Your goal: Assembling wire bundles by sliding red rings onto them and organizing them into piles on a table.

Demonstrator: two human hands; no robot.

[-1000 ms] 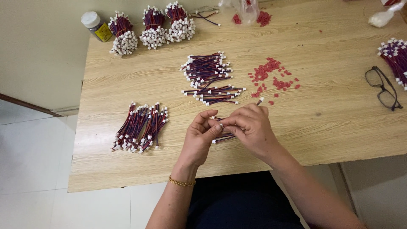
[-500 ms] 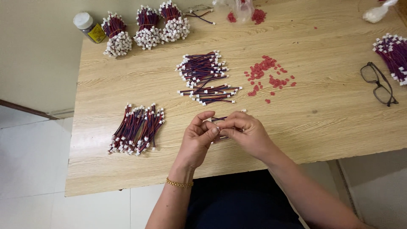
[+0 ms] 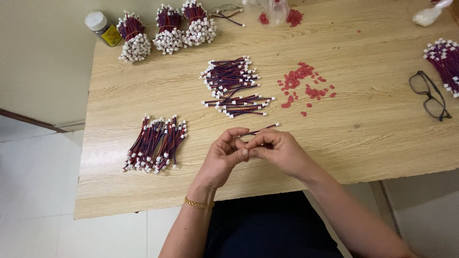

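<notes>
My left hand (image 3: 224, 156) and my right hand (image 3: 278, 151) meet fingertip to fingertip over the near part of the wooden table (image 3: 373, 134). Both pinch one short wire lead (image 3: 264, 129) with red and dark strands; its white connector end sticks out behind my right fingers. A loose pile of the same leads (image 3: 233, 87) lies just beyond my hands. Small red plastic pieces (image 3: 306, 86) are scattered to the right of that pile. A row of finished-looking leads (image 3: 156, 143) lies left of my left hand.
Three tied bundles of leads (image 3: 167, 31) stand at the far left edge beside a small jar (image 3: 103, 27). Black glasses (image 3: 430, 95) and another bundle (image 3: 442, 59) lie at the right edge. A clear bag with red pieces (image 3: 279, 12) sits at the back.
My hands have shifted slightly and closed in on the lead, fingertips now pressed together. The view has drifted a little; the piles on the table have not moved.
</notes>
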